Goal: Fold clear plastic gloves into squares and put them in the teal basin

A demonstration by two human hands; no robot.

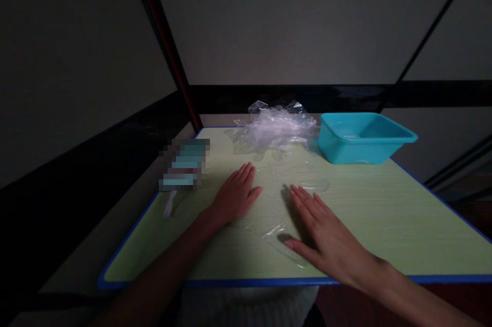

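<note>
A clear plastic bag (271, 204) lies spread out on the pale green tabletop, so see-through that only its creases and edges show. My left hand (234, 193) rests flat on its left side, fingers together and thumb held out. Over its right part is my right hand (321, 234), fingers stretched out and thumb apart, casting a shadow below. Neither hand grips anything. Behind the flat bag sits a crumpled heap of clear plastic bags (279, 124) at the far edge.
A turquoise plastic basin (357, 150) stands at the back right of the table (415, 229), which has a blue rim. At the left edge lies a blurred-out greenish item (186, 163), with a small white strip (169, 204) below it. Walls close in behind and left.
</note>
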